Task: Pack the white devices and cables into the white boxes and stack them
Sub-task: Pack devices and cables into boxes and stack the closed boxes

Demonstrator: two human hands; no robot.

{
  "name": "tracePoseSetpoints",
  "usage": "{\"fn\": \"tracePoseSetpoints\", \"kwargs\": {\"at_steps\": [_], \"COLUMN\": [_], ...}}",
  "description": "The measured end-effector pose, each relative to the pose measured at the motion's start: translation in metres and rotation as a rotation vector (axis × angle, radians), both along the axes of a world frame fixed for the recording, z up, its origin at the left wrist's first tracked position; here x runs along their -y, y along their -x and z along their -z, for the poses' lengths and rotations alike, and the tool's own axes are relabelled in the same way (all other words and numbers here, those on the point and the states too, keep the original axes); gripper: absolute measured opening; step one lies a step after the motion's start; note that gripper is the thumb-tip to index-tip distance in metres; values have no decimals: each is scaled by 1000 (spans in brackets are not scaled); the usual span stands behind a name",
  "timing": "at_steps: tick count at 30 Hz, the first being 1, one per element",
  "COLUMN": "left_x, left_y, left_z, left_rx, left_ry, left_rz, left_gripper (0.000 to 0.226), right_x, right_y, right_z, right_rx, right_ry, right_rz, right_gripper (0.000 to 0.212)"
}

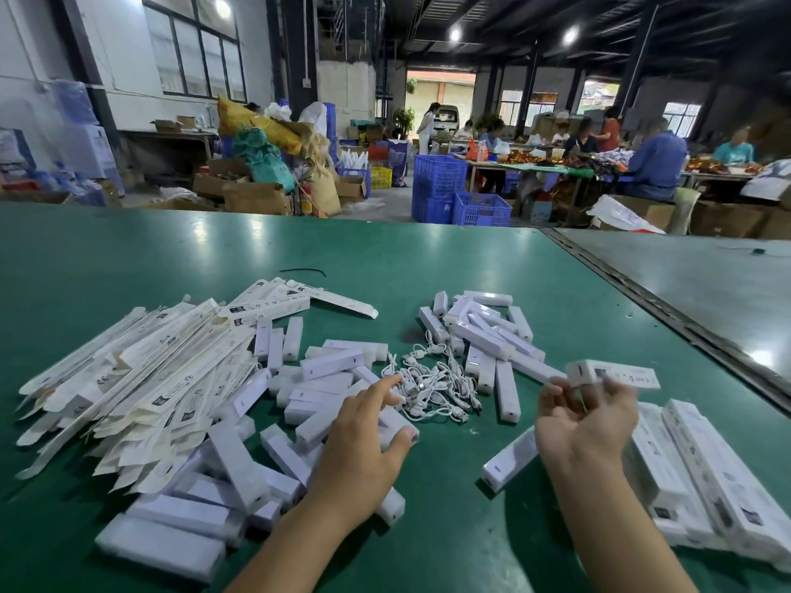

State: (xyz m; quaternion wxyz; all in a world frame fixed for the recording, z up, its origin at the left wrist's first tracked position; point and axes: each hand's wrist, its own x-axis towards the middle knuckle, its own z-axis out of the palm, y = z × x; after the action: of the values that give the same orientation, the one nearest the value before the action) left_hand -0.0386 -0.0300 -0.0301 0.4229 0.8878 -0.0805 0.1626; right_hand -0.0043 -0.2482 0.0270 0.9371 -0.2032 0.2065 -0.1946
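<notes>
Now the right hand (586, 417) pinches a white box (616, 375) above the table; the left hand (368, 434) — fingers straight, gripping nothing — lies over loose devices (329, 365), fingertips at the cables (432, 378).

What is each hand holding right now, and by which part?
The right hand pinches a white box from below, along its lower long edge. The left hand lies spread over loose devices, apparently gripping nothing.

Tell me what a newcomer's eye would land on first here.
A big heap of flat white boxes covers the left of the green table, with white devices scattered beside it. In the middle, the left hand reaches to a tangle of cables, while the right hand holds a box.
</notes>
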Motion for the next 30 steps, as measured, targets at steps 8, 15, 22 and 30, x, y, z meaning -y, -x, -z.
{"fn": "tracePoseSetpoints", "kwargs": {"at_steps": [8, 15, 22, 30], "left_x": [1, -1, 1, -12], "left_y": [1, 1, -2, -8], "left_z": [-1, -2, 4, -17], "left_rx": [-9, 37, -36, 29], "left_ry": [-10, -132, -415, -313], "left_rz": [-6, -48, -6, -321], "left_gripper": [54, 43, 45, 38], "right_x": [-16, -18, -22, -28], "right_y": [9, 4, 2, 1], "right_z": [3, 11, 14, 18], "right_rx": [172, 139, 98, 68], "right_ry": [173, 297, 353, 392], "right_rz": [49, 8, -52, -121], "right_gripper": [53, 43, 22, 26]}}
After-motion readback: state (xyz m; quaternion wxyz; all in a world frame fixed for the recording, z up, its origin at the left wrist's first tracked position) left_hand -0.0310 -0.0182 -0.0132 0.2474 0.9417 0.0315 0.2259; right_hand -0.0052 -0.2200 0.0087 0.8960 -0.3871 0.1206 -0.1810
